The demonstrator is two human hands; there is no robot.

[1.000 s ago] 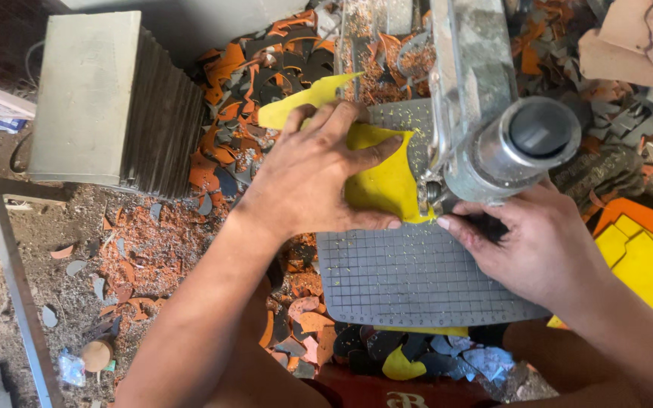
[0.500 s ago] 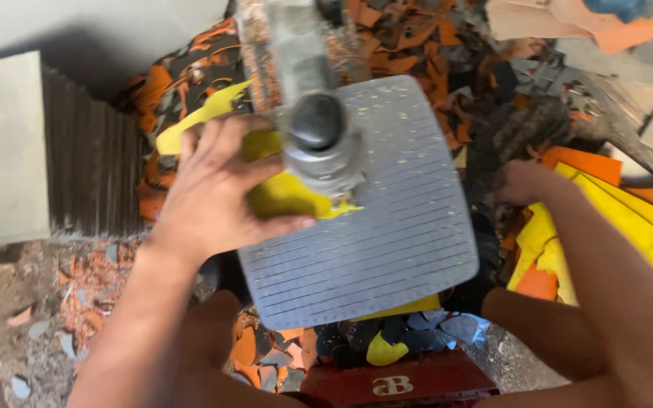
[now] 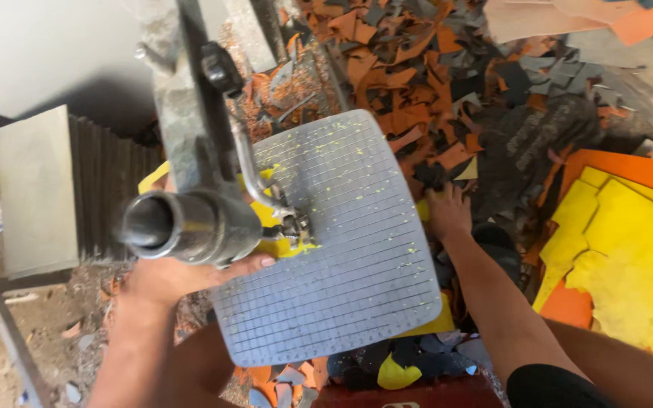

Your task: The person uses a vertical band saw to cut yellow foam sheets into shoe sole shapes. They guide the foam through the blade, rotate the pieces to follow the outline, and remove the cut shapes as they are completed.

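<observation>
A grey grooved cutting pad (image 3: 357,287), speckled with yellow crumbs, lies in front of me. A metal press arm with a round tube handle (image 3: 190,225) hangs over its left side. Under the arm's small tool head sits a yellow foam piece (image 3: 290,246). My left hand (image 3: 179,278) lies on that piece at the pad's left edge, largely hidden behind the tube handle. My right hand (image 3: 447,213) is off the pad's right edge, fingers down among dark and yellow scraps; its grip is hidden.
Orange and grey offcuts (image 3: 417,68) cover the ground behind and beside the pad. Large yellow and orange sheets (image 3: 629,257) lie at the right. A tall stack of grey sheets (image 3: 39,189) stands at the left, with a metal frame leg (image 3: 9,340) below it.
My right hand left the press handle and moved to the scraps right of the pad. The view swung, so the tube handle now sits left of the pad's middle. My left hand stays on the yellow piece.
</observation>
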